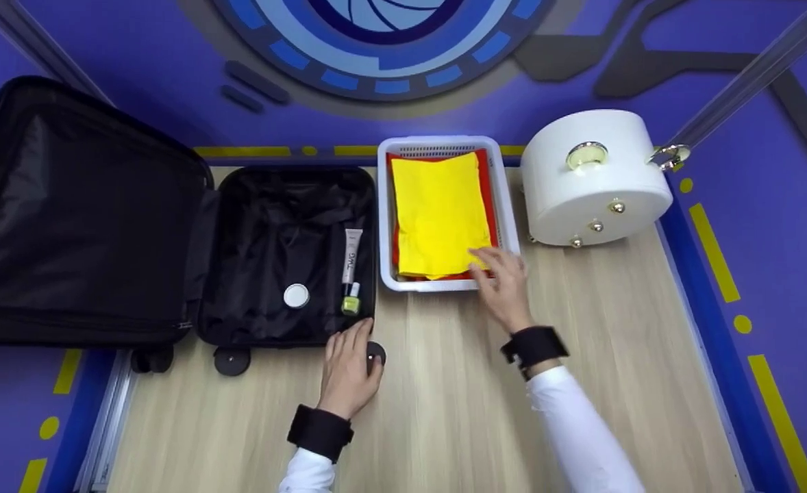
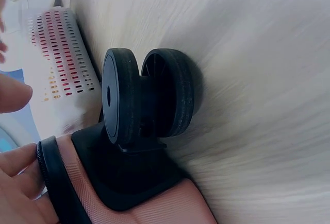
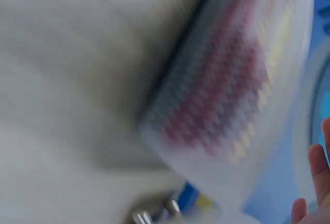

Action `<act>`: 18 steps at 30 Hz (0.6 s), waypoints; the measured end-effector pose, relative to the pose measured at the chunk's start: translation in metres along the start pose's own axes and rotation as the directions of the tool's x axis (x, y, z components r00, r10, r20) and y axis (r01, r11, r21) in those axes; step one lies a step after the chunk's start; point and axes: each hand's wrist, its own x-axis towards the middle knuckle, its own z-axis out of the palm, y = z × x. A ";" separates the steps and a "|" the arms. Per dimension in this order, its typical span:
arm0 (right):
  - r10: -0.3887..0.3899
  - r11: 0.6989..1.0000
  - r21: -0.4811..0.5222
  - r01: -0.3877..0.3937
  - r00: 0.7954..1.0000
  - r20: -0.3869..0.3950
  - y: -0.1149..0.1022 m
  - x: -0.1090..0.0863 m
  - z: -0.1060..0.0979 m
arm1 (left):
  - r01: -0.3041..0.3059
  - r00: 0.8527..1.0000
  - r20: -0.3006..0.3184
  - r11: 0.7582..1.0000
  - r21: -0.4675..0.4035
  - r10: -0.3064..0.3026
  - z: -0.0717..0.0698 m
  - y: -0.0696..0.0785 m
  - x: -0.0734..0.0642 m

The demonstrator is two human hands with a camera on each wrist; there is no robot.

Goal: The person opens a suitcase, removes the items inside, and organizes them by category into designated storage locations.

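Note:
An open black-lined suitcase [image 1: 287,205] lies on the left side of the table. My left hand [image 1: 351,373] rests on its near right corner, fingertips on the rim, beside a caster wheel [image 2: 121,95]. Inside the case are a grey tube [image 1: 351,257], a small bottle with green contents [image 1: 351,302] and a round white-lidded container [image 1: 296,296]. My right hand [image 1: 506,287] hovers over the near right corner of a white plastic basket [image 1: 386,274], fingers spread loosely at the edge of a folded yellow cloth [image 1: 441,212]. Red cloth [image 1: 489,198] shows beneath the yellow.
The suitcase's raised lid [image 1: 88,219] leans toward the left wall. A white drum-shaped case [image 1: 592,185] with gold-coloured fittings stands right of the basket. Behind everything rises a purple patterned wall [image 1: 349,116]. Wooden tabletop [image 1: 444,411] stretches in front of the basket.

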 end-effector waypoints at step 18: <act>0.384 0.828 -0.335 -0.450 0.890 -0.247 0.090 0.156 -0.198 | 0.009 0.999 0.033 1.000 -0.008 -0.009 -0.003 0.001 0.000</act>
